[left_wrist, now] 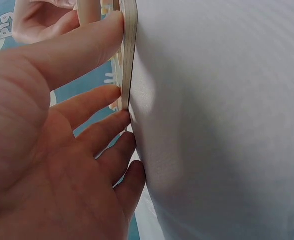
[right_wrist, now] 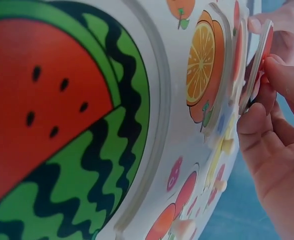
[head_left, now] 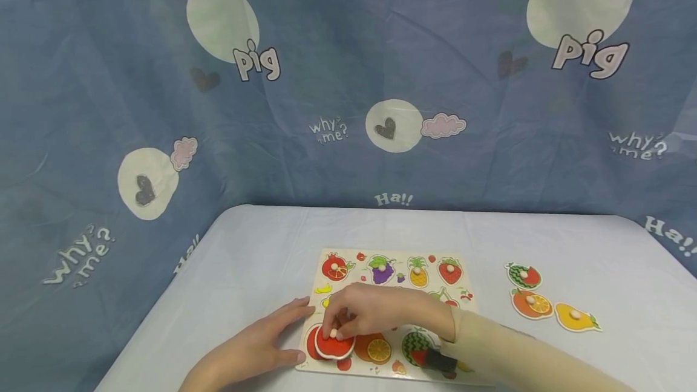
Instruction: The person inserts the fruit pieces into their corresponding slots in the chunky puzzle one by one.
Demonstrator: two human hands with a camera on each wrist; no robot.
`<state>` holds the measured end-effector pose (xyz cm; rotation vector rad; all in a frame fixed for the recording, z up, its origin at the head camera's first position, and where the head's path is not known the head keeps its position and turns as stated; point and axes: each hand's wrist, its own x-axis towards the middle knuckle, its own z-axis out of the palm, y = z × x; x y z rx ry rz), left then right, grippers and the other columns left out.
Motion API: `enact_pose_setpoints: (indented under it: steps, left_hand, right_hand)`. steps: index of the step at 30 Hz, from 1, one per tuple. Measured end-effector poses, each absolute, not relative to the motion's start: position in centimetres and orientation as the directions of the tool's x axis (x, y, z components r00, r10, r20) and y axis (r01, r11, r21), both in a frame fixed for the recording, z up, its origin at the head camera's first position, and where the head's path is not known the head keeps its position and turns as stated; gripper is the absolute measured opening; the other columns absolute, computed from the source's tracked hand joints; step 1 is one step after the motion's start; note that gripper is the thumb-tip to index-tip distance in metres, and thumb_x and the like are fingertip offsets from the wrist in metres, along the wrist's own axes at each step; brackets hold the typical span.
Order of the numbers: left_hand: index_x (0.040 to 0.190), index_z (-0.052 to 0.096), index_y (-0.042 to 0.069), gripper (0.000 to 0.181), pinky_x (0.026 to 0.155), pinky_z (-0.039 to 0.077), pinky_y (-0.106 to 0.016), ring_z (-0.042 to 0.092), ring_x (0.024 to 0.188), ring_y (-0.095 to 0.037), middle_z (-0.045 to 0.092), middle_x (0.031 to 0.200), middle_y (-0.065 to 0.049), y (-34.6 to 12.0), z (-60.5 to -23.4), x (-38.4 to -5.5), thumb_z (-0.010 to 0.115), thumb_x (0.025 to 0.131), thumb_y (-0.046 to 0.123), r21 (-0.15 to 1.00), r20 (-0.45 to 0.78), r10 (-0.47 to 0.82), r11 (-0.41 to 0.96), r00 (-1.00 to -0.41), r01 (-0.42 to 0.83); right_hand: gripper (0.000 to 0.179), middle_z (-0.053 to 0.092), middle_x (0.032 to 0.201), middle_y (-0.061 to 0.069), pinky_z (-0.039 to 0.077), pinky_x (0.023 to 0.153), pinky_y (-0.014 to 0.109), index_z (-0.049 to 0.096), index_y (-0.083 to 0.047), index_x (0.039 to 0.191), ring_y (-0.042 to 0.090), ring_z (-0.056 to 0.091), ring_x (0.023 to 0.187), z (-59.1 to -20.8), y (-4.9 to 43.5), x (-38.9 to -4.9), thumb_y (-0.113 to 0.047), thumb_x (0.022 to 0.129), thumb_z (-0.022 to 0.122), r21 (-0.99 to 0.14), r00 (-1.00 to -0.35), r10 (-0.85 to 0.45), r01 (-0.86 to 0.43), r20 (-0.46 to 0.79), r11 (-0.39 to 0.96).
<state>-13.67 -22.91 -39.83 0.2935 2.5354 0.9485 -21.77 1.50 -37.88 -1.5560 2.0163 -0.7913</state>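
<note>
A red apple puzzle piece (head_left: 333, 349) hangs tilted over the lower left of the wooden fruit puzzle board (head_left: 327, 368). My right hand (head_left: 370, 307) pinches the small knob on its face. In the right wrist view the thumb and fingers (right_wrist: 281, 82) are at the piece, which stands steeply to the board. Flat on the table, my left hand (head_left: 258, 343) touches the board's left edge with thumb and fingertips, fingers spread. Printed beds for an orange (head_left: 377, 351) and a watermelon (head_left: 416, 343) show on the bottom row.
Right of the board lie knobbed pieces: a watermelon (head_left: 524, 275), an orange (head_left: 532, 303) and a yellow fruit (head_left: 576, 317). Pomegranate (head_left: 334, 267), grapes (head_left: 381, 270), pineapple (head_left: 417, 272) and strawberry (head_left: 449, 271) pieces sit along the board's back row. My right forearm covers its middle.
</note>
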Motion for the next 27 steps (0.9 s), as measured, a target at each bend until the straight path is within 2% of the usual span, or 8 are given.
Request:
enact_pose_setpoints:
  steps: [4, 17, 27]
  left_hand:
    - [0.143, 0.051, 0.023, 0.071, 0.103, 0.033, -0.067, 0.035, 0.138, -0.036, 0.040, 0.153, -0.008, -22.9, -39.8, -13.6, 0.080, 0.080, 0.037, 0.674, -0.296, 0.349, 0.736, -0.889, 0.064]
    - [0.144, 0.049, 0.020, 0.074, 0.103, 0.034, -0.067, 0.035, 0.139, -0.036, 0.039, 0.154, -0.008, -23.0, -39.9, -13.8, 0.080, 0.080, 0.041, 0.679, -0.310, 0.353, 0.732, -0.883, 0.053]
    - [0.144, 0.049, 0.024, 0.075, 0.103, 0.035, -0.065, 0.037, 0.138, -0.033, 0.038, 0.154, -0.005, -22.8, -39.9, -13.8, 0.080, 0.078, 0.043, 0.673, -0.319, 0.340, 0.738, -0.885, 0.040]
  right_hand:
    - [0.015, 0.063, 0.092, -0.013, 0.050, 0.074, 0.013, 0.073, -0.012, 0.102, -0.003, 0.052, 0.078, -37.8, 1.1, -21.7, -0.003, 0.092, 0.067, -0.686, -0.234, -0.972, -0.704, -0.022, 0.185]
    - [0.016, 0.062, 0.089, -0.014, 0.049, 0.071, 0.012, 0.074, -0.015, 0.103, -0.003, 0.051, 0.075, -37.9, -0.2, -21.8, -0.005, 0.091, 0.069, -0.647, -0.255, -0.965, -0.726, -0.064, 0.235]
    - [0.016, 0.062, 0.088, -0.015, 0.048, 0.073, 0.011, 0.073, -0.015, 0.104, -0.003, 0.052, 0.076, -38.3, -0.7, -21.7, -0.005, 0.092, 0.069, -0.635, -0.253, -0.963, -0.729, -0.098, 0.256]
